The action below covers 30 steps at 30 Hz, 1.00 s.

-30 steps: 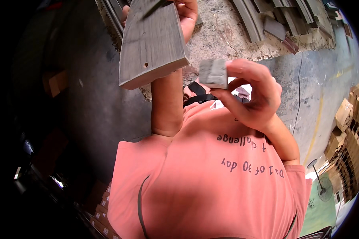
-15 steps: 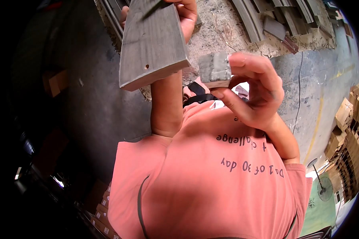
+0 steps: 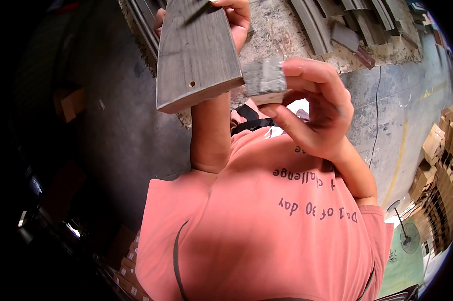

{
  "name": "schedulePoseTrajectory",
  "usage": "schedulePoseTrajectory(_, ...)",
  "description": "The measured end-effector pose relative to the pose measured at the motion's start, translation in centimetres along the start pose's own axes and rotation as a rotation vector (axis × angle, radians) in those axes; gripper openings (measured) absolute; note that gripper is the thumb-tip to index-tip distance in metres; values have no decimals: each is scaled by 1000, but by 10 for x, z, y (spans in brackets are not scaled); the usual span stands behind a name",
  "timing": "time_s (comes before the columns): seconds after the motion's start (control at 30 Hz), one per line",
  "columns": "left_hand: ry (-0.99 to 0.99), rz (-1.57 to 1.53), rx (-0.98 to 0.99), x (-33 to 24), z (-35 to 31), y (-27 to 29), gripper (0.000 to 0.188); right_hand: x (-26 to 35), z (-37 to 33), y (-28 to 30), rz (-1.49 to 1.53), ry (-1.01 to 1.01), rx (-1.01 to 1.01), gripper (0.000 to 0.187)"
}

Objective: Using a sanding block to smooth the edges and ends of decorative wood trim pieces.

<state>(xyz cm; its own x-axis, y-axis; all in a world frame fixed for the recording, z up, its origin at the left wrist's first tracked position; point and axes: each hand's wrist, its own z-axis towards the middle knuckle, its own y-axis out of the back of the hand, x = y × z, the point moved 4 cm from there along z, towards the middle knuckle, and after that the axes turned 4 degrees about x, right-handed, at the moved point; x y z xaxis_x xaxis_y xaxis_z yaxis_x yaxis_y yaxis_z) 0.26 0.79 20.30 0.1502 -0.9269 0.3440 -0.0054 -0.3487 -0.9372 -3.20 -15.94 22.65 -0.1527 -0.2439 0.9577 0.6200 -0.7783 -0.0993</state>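
Observation:
My left hand point(image 3: 239, 22) grips a grey wood-grained board point(image 3: 199, 57) near its far end, fingers wrapped round the right edge. The board is tilted, and a small round hole shows near its close end. Between the thumb and fingers of my right hand point(image 3: 319, 108) is a small grey block point(image 3: 264, 80), worn and pale underneath, which looks like a sanding block. It meets the board's right edge near the close corner; whether they press together I cannot tell. The far end of the board runs out of view.
Beyond my hands stands a worn, stained work table point(image 3: 274, 32). Several grey strips point(image 3: 311, 25) lie on its right side, with a short dark piece point(image 3: 345, 35) among them. A black cable point(image 3: 378, 110) crosses the floor. Cardboard point(image 3: 434, 143) is stacked at right, near a fan point(image 3: 409, 237).
My right hand has brought the grey block a little left, up to the board's edge. The board has shifted slightly to the right in my left hand.

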Motion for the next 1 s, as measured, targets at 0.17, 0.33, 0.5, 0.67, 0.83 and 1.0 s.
schedulePoseTrajectory(0.17,30,22,41,-6,3,7,82,-2,-3,-3,-31,-3,31,51)
schedulePoseTrajectory(0.33,-38,-13,-22,-7,0,3,83,-5,-6,-4,-91,-10,126,51)
schedulePoseTrajectory(0.5,-27,17,23,-5,1,3,84,0,-6,3,-56,48,40,52)
schedulePoseTrajectory(0.67,19,2,31,-8,6,6,85,9,1,0,-198,231,-74,56)
schedulePoseTrajectory(0.83,-9,-21,-8,-2,1,0,85,9,-3,3,-212,271,-97,56)
schedulePoseTrajectory(1.0,-30,3,-10,-3,1,1,85,-6,-2,-1,163,50,4,54)
